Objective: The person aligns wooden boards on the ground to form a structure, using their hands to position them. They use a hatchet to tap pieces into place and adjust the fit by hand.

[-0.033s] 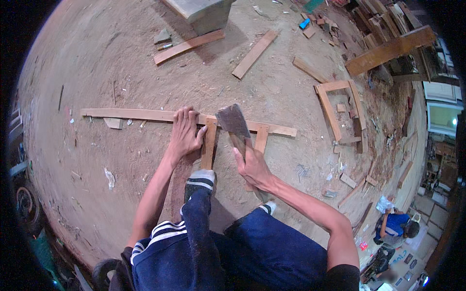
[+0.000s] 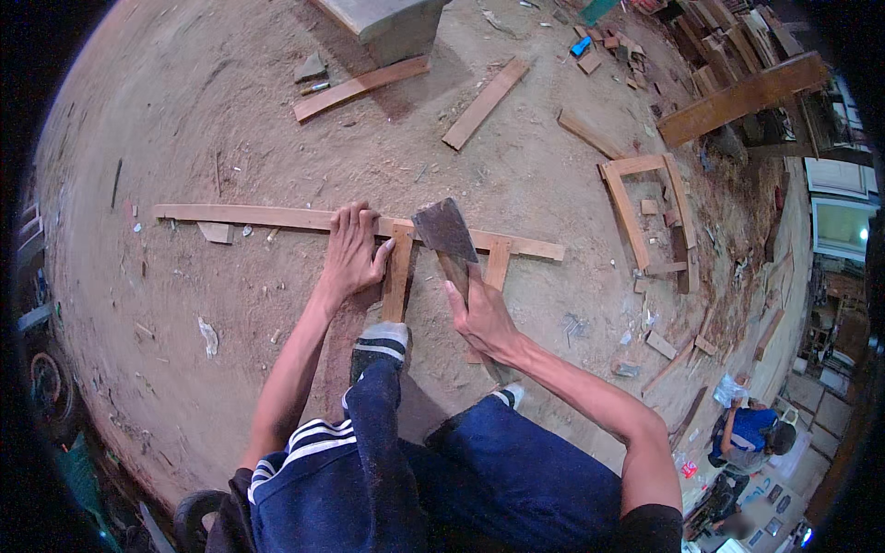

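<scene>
On long batten [image 2: 249, 217], left hand [image 2: 350, 253]

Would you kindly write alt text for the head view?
Seen from above, a person's left hand presses a long plank on a dirt floor while the right hand holds a hatchet over it. Wood scraps lie around.
</scene>
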`<action>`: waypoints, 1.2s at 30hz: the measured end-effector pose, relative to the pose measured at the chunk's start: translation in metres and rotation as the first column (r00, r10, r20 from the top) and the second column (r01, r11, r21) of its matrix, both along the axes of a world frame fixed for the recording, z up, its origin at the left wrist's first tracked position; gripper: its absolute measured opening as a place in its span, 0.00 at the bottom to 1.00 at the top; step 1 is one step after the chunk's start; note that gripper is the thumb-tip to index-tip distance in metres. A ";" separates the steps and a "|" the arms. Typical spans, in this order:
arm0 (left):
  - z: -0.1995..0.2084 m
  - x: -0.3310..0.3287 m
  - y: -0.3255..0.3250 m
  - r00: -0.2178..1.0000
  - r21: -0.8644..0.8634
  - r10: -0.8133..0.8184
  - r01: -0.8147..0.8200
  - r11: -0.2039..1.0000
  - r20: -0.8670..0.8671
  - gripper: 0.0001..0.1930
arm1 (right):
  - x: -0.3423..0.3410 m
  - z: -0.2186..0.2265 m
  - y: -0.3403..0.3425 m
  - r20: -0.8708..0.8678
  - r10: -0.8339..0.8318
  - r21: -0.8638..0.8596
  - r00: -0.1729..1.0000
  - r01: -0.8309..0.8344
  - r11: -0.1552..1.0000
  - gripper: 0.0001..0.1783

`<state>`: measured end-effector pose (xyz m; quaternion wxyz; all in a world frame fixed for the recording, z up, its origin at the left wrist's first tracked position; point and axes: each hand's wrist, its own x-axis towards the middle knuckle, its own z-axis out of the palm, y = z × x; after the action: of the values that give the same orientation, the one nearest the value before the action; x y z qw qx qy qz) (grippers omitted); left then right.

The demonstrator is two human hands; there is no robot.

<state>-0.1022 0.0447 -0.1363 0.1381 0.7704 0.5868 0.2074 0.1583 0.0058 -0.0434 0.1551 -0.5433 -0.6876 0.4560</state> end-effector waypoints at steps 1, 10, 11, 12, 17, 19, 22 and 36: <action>0.000 0.002 0.001 1.000 -0.005 -0.005 0.005 1.000 0.009 0.28 | 0.003 -0.003 -0.002 0.014 -0.009 0.029 1.000 0.009 1.000 0.22; -0.006 0.001 0.001 0.999 0.026 0.002 -0.001 1.000 -0.033 0.28 | 0.000 -0.034 -0.008 0.033 0.086 0.110 0.996 -0.089 0.990 0.23; -0.006 0.002 0.001 1.000 0.028 -0.003 0.004 1.000 -0.030 0.28 | 0.001 -0.037 -0.009 0.037 0.081 0.112 0.996 -0.085 0.990 0.23; -0.005 -0.001 0.000 1.000 0.027 -0.006 0.007 1.000 -0.018 0.28 | -0.002 -0.034 -0.007 0.087 0.104 0.043 0.991 -0.108 0.993 0.24; -0.003 -0.001 -0.004 1.000 -0.006 -0.011 0.011 1.000 -0.003 0.27 | -0.001 -0.025 -0.004 0.080 0.070 0.059 0.994 -0.075 0.995 0.26; -0.004 0.003 -0.002 1.000 -0.007 -0.014 0.013 1.000 -0.016 0.27 | 0.002 -0.026 -0.006 -0.152 0.013 0.191 0.988 0.017 0.981 0.23; -0.003 -0.001 0.001 0.999 0.037 -0.025 0.025 0.999 -0.024 0.27 | -0.004 -0.019 0.007 0.134 0.164 -0.131 0.977 -0.147 0.980 0.24; 0.000 0.002 0.001 0.999 0.018 0.011 -0.010 1.000 -0.047 0.26 | -0.017 -0.007 -0.003 0.032 -0.005 -0.096 0.999 0.008 0.995 0.26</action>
<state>-0.1004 0.0456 -0.1363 0.1163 0.7733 0.5918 0.1954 0.1412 0.0033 -0.0505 0.1192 -0.5597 -0.6653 0.4795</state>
